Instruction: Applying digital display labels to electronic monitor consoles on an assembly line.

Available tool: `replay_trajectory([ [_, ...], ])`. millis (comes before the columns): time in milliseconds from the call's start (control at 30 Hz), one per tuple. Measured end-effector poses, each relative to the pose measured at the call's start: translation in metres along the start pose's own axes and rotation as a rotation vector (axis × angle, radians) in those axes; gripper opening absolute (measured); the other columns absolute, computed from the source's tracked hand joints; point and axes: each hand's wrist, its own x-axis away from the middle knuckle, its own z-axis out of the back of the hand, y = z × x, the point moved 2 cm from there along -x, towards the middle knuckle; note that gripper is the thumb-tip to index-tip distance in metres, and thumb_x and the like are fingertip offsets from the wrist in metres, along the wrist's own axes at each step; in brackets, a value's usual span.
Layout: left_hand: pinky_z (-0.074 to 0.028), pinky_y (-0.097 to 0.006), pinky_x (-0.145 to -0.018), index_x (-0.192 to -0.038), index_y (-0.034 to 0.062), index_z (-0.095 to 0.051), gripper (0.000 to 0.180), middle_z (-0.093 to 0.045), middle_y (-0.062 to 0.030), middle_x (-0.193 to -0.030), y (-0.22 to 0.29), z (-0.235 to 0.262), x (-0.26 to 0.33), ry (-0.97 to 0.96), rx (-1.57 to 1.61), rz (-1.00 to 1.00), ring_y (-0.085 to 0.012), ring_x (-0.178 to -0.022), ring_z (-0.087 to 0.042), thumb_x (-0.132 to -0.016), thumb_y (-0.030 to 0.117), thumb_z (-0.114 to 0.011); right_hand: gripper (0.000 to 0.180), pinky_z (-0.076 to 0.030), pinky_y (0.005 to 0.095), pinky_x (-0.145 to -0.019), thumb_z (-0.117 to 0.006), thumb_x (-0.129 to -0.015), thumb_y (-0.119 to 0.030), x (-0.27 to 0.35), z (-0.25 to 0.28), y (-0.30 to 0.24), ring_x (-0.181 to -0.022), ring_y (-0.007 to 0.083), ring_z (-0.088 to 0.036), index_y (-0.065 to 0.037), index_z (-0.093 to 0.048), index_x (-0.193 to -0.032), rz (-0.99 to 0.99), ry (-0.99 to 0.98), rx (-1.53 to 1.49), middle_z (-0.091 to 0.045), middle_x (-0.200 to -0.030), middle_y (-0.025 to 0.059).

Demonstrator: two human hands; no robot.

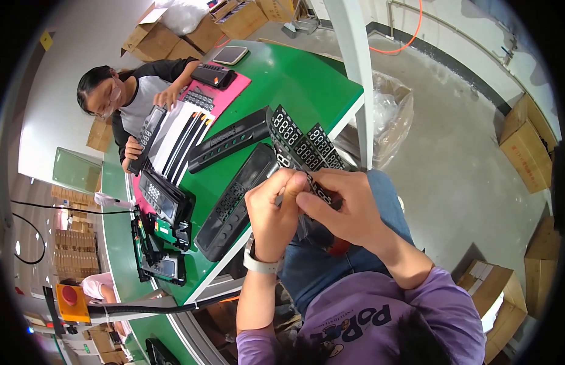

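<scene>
My left hand, with a white band on its wrist, is closed in a pinch at the lower edge of a black display film sheet printed with white segment digits. Close beside it my right hand is also closed on the film, thumb toward the left fingertips. Folded or separate sections of film fan upward above both hands, over my lap at the green table's edge. My fingers cover the lower part. Two long black plastic housings lie nearest: one with a row of holes, one with a digit window.
Across the green table, a co-worker holds a black digit panel over a pink mat. Stacked black panels stand at the left. A white post rises at the right corner; cardboard boxes line the floor.
</scene>
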Motion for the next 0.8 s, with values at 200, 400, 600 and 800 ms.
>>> replay_trajectory([
  [200, -0.043, -0.023, -0.051, -0.076, -0.0019, -0.061, 0.025, -0.060, -0.0036, -0.061, 0.004, 0.007, 0.001, -0.099, 0.096, 0.070, -0.0083, -0.055, -0.055, -0.096, 0.012, -0.060, 0.024, -0.042, 0.0307, -0.050, -0.061, -0.093, -0.016, -0.001, 0.006, 0.009, -0.051, 0.0186, -0.055, 0.002, -0.065, -0.077, -0.061, 0.011, -0.009, -0.057, -0.060, 0.0113],
  [400, -0.046, -0.023, -0.055, -0.082, -0.0004, -0.059, 0.024, -0.062, -0.0031, -0.070, -0.001, 0.025, -0.019, -0.074, 0.145, 0.199, -0.0083, -0.058, -0.056, -0.100, 0.012, -0.051, 0.014, -0.045, 0.0306, -0.056, -0.062, -0.090, -0.009, -0.019, 0.022, 0.024, -0.062, 0.0149, -0.061, 0.004, -0.067, -0.088, 0.005, 0.449, 0.260, -0.064, -0.069, 0.0152],
  [600, -0.037, -0.021, -0.043, -0.074, 0.0017, -0.058, 0.031, -0.063, -0.0048, -0.066, -0.047, 0.071, -0.095, 0.040, -0.027, 0.306, -0.0070, -0.049, -0.055, -0.098, 0.020, -0.050, 0.026, -0.033, 0.0217, -0.049, -0.058, -0.098, -0.017, -0.032, 0.073, 0.016, -0.057, 0.0017, -0.043, 0.005, -0.066, -0.087, 0.069, 0.864, -0.030, -0.052, -0.065, -0.0057],
  [800, -0.046, -0.029, -0.045, -0.073, -0.0038, -0.067, 0.036, -0.066, -0.0085, -0.060, -0.096, 0.077, -0.133, 0.082, -0.404, 0.252, -0.0147, -0.043, -0.059, -0.095, 0.021, -0.055, 0.025, -0.029, 0.0221, -0.041, -0.057, -0.099, -0.015, -0.018, 0.064, 0.014, -0.046, 0.0025, -0.042, 0.003, -0.064, -0.084, 0.105, 0.744, -0.017, -0.050, -0.062, -0.0032],
])
